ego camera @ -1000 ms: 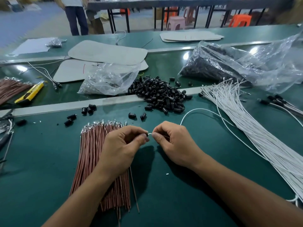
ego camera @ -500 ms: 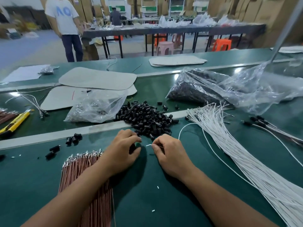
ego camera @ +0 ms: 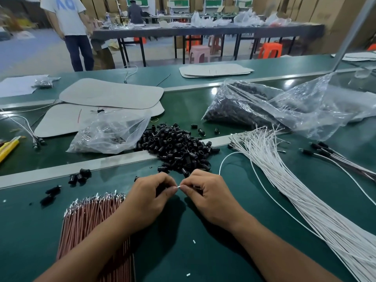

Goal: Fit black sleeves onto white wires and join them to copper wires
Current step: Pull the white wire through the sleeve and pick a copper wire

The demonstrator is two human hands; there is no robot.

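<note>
White slender wire (ego camera: 220,165) pinched between left hand (ego camera: 148,198), right hand (ego camera: 211,198).

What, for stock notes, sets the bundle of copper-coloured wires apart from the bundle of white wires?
The bundle of copper-coloured wires is packed straight and tight; the bundle of white wires fans out at its far end. The left forearm crosses the copper bundle; the white bundle lies right of the right hand. Both end in metal tips.

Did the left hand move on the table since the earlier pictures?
Yes. The left hand went forward from the copper wire tips to the near edge of the black sleeve pile.
</note>
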